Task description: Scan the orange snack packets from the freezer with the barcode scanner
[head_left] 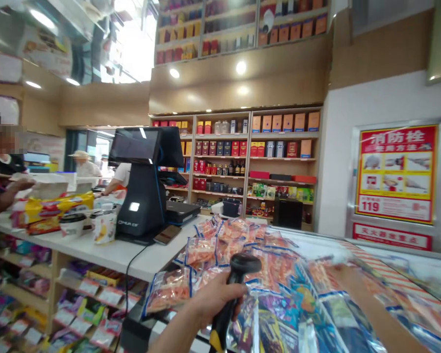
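Observation:
My left hand is closed around the dark handle of a handheld barcode scanner, its head upward above the goods. Beneath it spreads a pile of clear snack packets with orange contents and blue edges. My right hand, smeared by motion, is at the right edge of another orange snack packet; whether its fingers grip it cannot be made out. Blue and dark colourful packets lie between and below my hands.
A black checkout terminal stands on the white counter, with a phone beside it. Two cups and yellow snack bags are to the left, near a person's hand. Stocked shelves line the back wall.

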`<action>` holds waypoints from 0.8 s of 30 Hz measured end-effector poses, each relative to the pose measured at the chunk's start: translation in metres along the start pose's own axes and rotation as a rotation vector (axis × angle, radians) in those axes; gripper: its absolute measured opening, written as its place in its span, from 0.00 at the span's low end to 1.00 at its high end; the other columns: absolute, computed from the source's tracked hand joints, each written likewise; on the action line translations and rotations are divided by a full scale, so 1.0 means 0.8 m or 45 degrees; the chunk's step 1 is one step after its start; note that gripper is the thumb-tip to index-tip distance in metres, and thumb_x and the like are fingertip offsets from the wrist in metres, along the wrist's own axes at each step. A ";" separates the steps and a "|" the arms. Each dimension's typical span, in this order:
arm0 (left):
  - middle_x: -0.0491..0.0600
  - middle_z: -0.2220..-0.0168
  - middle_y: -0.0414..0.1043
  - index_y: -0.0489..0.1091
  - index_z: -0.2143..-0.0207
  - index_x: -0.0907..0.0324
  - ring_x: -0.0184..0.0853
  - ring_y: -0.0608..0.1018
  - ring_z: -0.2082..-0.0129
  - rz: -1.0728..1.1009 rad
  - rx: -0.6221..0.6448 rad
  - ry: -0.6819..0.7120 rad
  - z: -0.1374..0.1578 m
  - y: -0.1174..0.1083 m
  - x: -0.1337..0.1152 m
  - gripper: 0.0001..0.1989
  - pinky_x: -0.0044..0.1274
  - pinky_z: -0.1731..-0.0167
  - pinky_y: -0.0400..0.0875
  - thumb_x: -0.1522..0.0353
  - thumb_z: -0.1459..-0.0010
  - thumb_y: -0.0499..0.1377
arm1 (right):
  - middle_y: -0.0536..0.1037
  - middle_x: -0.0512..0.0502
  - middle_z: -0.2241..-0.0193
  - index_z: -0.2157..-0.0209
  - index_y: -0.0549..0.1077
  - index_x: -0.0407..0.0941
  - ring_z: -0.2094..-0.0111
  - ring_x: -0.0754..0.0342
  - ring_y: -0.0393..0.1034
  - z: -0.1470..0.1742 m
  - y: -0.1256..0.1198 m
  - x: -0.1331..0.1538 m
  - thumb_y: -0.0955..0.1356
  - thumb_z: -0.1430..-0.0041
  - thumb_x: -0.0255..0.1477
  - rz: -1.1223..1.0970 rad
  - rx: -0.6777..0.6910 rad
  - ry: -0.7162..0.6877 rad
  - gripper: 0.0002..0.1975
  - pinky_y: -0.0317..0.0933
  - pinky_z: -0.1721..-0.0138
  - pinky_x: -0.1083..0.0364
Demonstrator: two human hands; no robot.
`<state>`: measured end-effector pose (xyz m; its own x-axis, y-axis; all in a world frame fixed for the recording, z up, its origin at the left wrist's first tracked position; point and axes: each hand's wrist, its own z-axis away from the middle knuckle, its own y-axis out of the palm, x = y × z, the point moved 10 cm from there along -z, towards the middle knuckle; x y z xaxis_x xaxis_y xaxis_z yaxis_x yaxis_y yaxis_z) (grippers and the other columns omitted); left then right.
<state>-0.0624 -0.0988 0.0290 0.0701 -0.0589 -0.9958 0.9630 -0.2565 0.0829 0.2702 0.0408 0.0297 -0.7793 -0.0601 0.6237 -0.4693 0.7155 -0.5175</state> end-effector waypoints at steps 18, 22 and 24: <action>0.40 0.84 0.61 0.57 0.77 0.60 0.24 0.65 0.86 0.009 0.167 -0.055 -0.005 0.048 0.005 0.10 0.19 0.83 0.60 0.66 0.58 0.56 | 0.69 0.52 0.83 0.78 0.63 0.43 0.79 0.57 0.63 0.008 -0.002 0.059 0.62 0.61 0.43 -0.795 0.037 0.122 0.16 0.56 0.76 0.59; 0.41 0.84 0.62 0.58 0.77 0.61 0.23 0.65 0.86 0.032 0.212 -0.042 -0.006 0.047 0.007 0.10 0.19 0.83 0.60 0.65 0.57 0.56 | 0.69 0.52 0.83 0.77 0.62 0.44 0.80 0.57 0.62 0.015 0.004 0.066 0.62 0.61 0.43 -0.869 0.092 0.165 0.16 0.55 0.79 0.59; 0.41 0.83 0.62 0.58 0.77 0.61 0.23 0.65 0.85 0.026 0.218 -0.028 -0.004 0.045 0.003 0.09 0.19 0.83 0.60 0.65 0.57 0.56 | 0.68 0.52 0.83 0.77 0.62 0.44 0.81 0.58 0.61 0.017 0.011 0.068 0.62 0.60 0.43 -0.886 0.107 0.178 0.16 0.55 0.80 0.59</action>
<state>-0.0264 -0.1048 0.0298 0.0819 -0.0862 -0.9929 0.9028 -0.4155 0.1105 0.2182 0.0346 0.0508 -0.2296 -0.3892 0.8921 -0.8730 0.4875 -0.0120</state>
